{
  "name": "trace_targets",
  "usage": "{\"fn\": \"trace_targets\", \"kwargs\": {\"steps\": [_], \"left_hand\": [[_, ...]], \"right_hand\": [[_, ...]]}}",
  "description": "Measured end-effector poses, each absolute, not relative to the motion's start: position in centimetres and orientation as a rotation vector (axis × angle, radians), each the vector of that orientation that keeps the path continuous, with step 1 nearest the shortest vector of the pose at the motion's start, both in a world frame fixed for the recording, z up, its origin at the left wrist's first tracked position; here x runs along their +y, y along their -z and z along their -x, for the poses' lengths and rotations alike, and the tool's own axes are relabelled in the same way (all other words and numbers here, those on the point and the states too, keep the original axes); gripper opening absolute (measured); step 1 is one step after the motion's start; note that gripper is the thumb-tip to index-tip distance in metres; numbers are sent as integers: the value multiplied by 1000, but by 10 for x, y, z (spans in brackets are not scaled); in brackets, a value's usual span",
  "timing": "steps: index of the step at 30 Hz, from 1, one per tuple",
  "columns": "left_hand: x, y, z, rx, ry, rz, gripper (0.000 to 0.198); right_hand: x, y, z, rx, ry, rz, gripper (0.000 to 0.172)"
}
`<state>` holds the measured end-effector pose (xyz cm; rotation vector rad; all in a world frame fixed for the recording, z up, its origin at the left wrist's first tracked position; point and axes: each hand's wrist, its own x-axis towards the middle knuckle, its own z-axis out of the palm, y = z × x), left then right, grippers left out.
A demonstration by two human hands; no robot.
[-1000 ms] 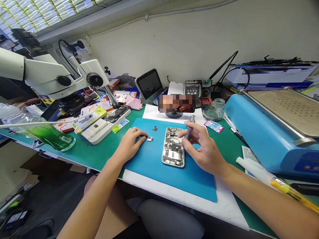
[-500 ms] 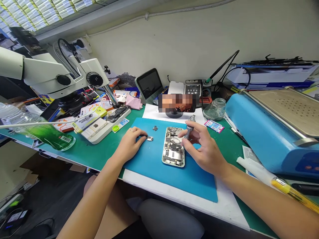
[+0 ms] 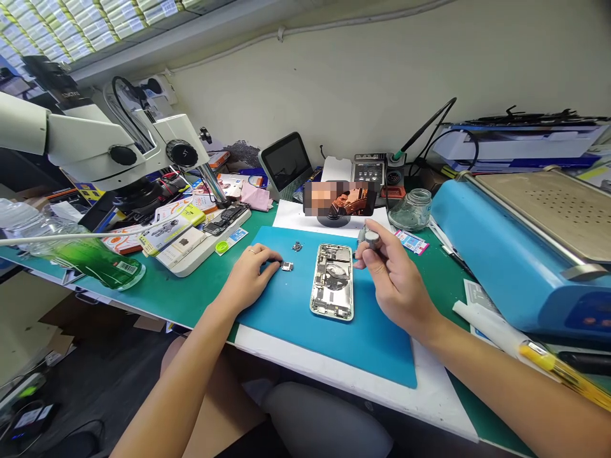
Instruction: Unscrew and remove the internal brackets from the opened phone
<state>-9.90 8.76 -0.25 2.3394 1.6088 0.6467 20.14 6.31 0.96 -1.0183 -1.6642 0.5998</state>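
On the blue mat (image 3: pixel 286 312) lies an opened phone (image 3: pixel 333 283), its inner parts exposed. My right hand (image 3: pixel 398 273) is raised just right of the phone, fingers closed around a short grey screwdriver (image 3: pixel 371 238), tilted with its rounded end toward me; its tip is hidden. My left hand (image 3: pixel 251 273) rests at the mat's left side. Its thumb and forefinger are pinched together at the edge of a small metal phone part (image 3: pixel 287 266). Behind that lies another small dark part (image 3: pixel 296 246), touched by neither hand.
A phone on a stand (image 3: pixel 338 198) plays a video behind the mat. A microscope (image 3: pixel 114 152) overhangs the left, above boxes and a green bottle (image 3: pixel 105 261). At right are a glass jar (image 3: pixel 417 207) and a blue machine (image 3: pixel 501 254). A soldering iron (image 3: pixel 420 130) stands behind.
My right hand has moved right, off the opened phone, and the screwdriver has gone from upright to tilted. My left hand has stayed in place.
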Motion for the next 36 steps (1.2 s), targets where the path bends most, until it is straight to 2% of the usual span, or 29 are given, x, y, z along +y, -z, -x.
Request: {"fn": "trace_targets", "kwargs": {"steps": [7,11,14,18,25,30,36], "left_hand": [[87,2,99,1610,-641,-2336,29],[87,2,98,1606,-650,-2329,28],[87,3,98,1597,-661,-2325,28],[88,4,98,1592,-680,-2317,27],[86,5,96,1580,-726,-2294,24],[84,4,93,1571,-759,-2275,22],[84,4,93,1575,-773,-2273,21]], "right_hand": [[62,-14,-205,-1569,-700,1023,51],[60,-20,-202,-1494,-698,1075,27],[58,-25,-200,-1477,-700,1089,19],[56,-25,-200,-1497,-714,1081,22],[56,-20,-204,-1582,-759,1016,39],[52,-22,-200,-1615,-670,1048,16],[49,-22,-199,-1752,-584,1027,18]]}}
